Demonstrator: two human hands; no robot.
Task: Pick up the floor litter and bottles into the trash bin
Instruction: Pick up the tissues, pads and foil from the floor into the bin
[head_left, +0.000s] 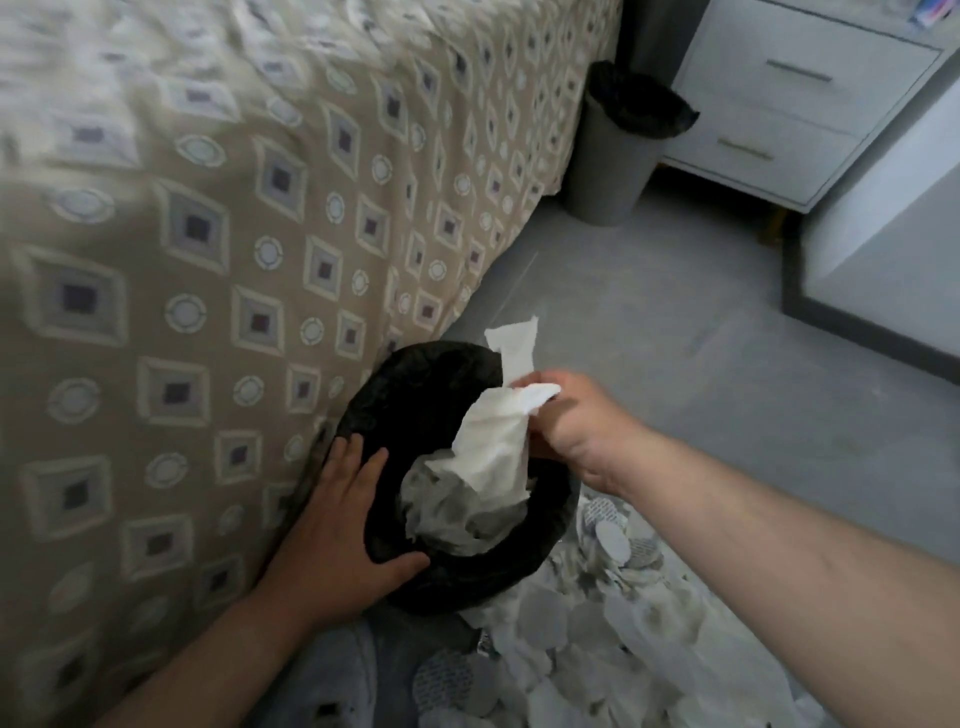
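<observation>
A trash bin (395, 395) lined with a black bag stands on the floor against the bed, low in the middle of the head view. Crumpled white paper (447, 509) lies inside it. My left hand (337, 519) grips the bin's near-left rim, thumb hooked over the edge. My right hand (576, 426) hovers over the bin's right side, shut on a long white tissue (493, 447) that dangles into the opening, with one end sticking up above my fist.
A heap of white round pads and paper litter (597, 623) covers the floor right of the bin. The patterned bedspread (234, 234) fills the left. A second grey bin with a black bag (618, 150) stands by a white drawer unit (779, 104).
</observation>
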